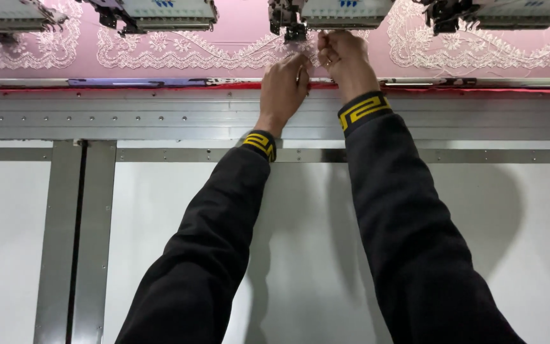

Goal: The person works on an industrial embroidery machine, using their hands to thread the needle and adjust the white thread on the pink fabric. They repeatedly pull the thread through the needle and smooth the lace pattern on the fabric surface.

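Pink fabric [237, 28] with white lace embroidery [160, 54] lies stretched across the far side under a row of embroidery machine heads [326, 13]. Both my arms reach forward in black sleeves with yellow-patterned cuffs. My left hand [282, 89] rests on the fabric's near edge, fingers curled, just below one machine head. Right beside it, my right hand [345, 57] has its fingers pinched together at the fabric and lace, close under that head. What the fingertips pinch is too small to tell, possibly a thread.
A red strip [160, 87] and a grey metal rail [128, 114] with rivets run along the fabric's near edge. Below lies a white table surface [510, 242] crossed by metal bars [74, 242]. More machine heads [160, 13] hang to the left and right.
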